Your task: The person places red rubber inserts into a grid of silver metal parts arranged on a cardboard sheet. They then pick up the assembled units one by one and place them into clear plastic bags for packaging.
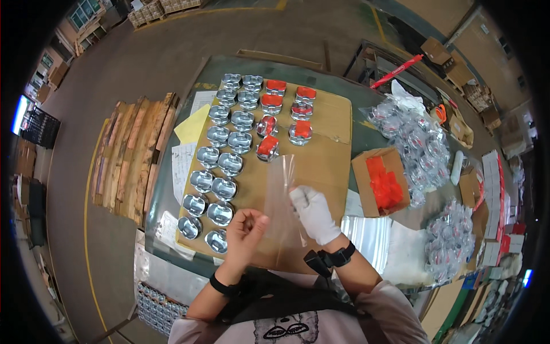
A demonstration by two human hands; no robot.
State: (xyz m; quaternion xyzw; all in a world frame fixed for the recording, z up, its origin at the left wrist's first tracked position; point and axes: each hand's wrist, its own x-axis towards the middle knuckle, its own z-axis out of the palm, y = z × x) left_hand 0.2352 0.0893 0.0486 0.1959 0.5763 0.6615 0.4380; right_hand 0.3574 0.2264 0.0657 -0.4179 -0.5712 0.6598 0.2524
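Observation:
My right hand (314, 215), in a white glove, pinches the edge of a clear plastic bag (279, 192) that hangs upright over the cardboard sheet. My bare left hand (246, 232) is closed beside the bag's lower left side, fingers curled toward the thumb; whatever they may hold is hidden. Two columns of shiny metal pistons (230, 163) run down the left of the sheet, the nearest ones close to my left hand. Beyond the bag stand several more pistons topped with red packets (267, 147).
The cardboard sheet (326, 166) covers much of the table. At right are an open box (366, 198) of red packets, a heap of bagged pistons (421, 143), a second heap (450, 243) and flat clear bags (366, 241). Wooden pallets (132, 155) stand left of the table.

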